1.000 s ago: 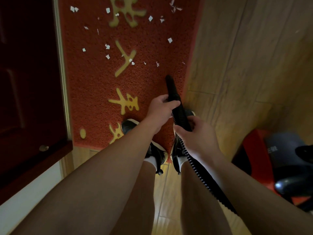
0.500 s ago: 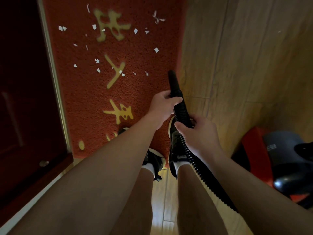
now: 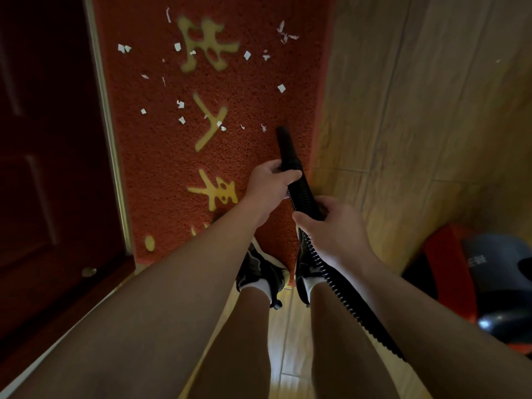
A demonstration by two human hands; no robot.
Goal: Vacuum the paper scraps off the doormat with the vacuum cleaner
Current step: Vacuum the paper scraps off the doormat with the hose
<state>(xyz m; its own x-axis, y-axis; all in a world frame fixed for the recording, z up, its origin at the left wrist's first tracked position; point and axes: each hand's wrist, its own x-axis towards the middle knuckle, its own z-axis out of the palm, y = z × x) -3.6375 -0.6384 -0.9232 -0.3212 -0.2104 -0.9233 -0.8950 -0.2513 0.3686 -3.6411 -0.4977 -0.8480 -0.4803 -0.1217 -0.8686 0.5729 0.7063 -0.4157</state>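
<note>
A red doormat (image 3: 161, 168) with yellow characters lies along the door. Several white paper scraps (image 3: 281, 88) are scattered over its far half. A black ribbed vacuum hose (image 3: 302, 194) ends in a smooth black nozzle (image 3: 286, 148) that points at the mat, its tip close to a small scrap (image 3: 263, 127). My left hand (image 3: 270, 188) grips the hose just behind the nozzle. My right hand (image 3: 334, 228) grips the ribbed hose lower down. The hose runs back past my right leg toward the red and grey vacuum cleaner (image 3: 486, 283) at the right.
A dark red door (image 3: 49, 168) with a pale frame strip stands along the mat's left edge. Wooden floor (image 3: 417, 110) lies to the right of the mat. My two feet in black shoes (image 3: 262, 272) stand at the mat's near edge.
The view has tilted so the mat and scraps sit lower in the frame. The nozzle has swung a little toward the scraps. Both hands keep their grip on the hose.
</note>
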